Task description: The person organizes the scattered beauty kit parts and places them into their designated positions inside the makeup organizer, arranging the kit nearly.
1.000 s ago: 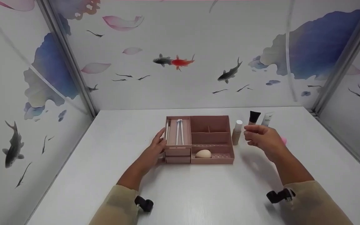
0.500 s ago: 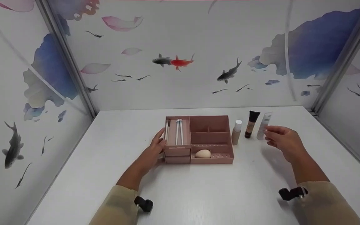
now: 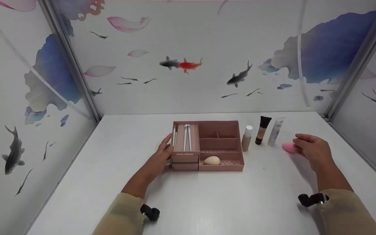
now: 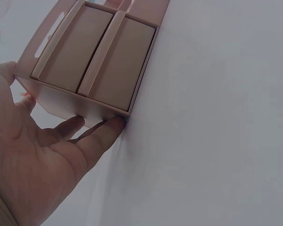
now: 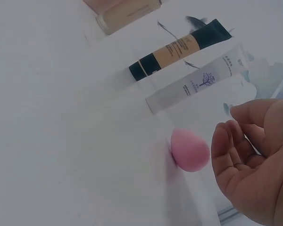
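Note:
A pink cosmetics organizer (image 3: 220, 145) stands on the white table, its left tray holding a brush (image 3: 175, 134) and white sticks (image 3: 187, 137). Against its left side my left hand (image 3: 158, 160) rests; in the left wrist view the fingertips (image 4: 114, 126) touch the side wall beside two drawers (image 4: 96, 56). A beige makeup sponge (image 3: 212, 160) lies in the front compartment. At the right, my right hand (image 3: 315, 152) is beside a pink makeup sponge (image 5: 190, 150), loosely curled. The right wrist view shows a gap between hand and sponge, with nothing held.
Right of the organizer stand a white-capped foundation bottle (image 3: 247, 138), a black and tan tube (image 3: 263, 130) and a white tube (image 3: 275, 132). White panels printed with fish (image 3: 189, 64) enclose the table at the back and sides.
My right hand has moved right, from in front of the black and tan tube, past the white tube, to the pink sponge. The left hand has stayed at the organizer.

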Demonstrator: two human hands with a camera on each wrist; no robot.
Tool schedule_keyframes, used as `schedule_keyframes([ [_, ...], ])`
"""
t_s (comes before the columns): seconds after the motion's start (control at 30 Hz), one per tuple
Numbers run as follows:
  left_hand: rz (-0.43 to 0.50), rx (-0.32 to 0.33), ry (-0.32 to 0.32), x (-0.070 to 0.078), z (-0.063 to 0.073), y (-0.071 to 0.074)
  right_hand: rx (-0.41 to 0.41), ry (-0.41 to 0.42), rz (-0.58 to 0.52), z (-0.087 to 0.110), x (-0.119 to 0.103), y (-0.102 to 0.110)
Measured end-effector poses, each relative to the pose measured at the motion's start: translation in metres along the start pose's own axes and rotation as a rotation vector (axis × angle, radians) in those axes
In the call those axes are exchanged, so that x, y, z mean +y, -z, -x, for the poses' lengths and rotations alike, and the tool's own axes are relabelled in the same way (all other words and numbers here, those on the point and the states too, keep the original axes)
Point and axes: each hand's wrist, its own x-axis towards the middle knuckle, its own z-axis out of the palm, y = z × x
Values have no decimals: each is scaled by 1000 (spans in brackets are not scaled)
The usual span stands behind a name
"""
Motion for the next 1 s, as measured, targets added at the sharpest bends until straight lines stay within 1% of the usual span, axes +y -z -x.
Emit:
schedule_keyframes([
  [0.17, 8, -13, -12, 0, 1, 1, 49, -53, -21, -6, 4, 4],
  [0.27, 10, -16, -14, -1, 0, 1, 51, -77, -20, -9, 9, 7],
  [0.37, 13, -18, -16, 0, 0, 1, 41, -92, 8, -11, 14, 9],
  [0.5, 3, -21, -25, -1, 1, 1, 27, -105, 76, -14, 21, 11],
  [0.57, 9, -22, -21, -1, 0, 2, 22, -105, 100, -15, 23, 11],
  [0.73, 33, -32, -32, -1, 0, 2, 2, -91, 146, -16, 26, 8],
  [0.93, 29, -39, -39, -3, 0, 2, -38, -70, 206, -14, 26, 5],
  [1.0, 35, -37, -31, -2, 0, 2, -34, -74, 187, -13, 26, 3],
])
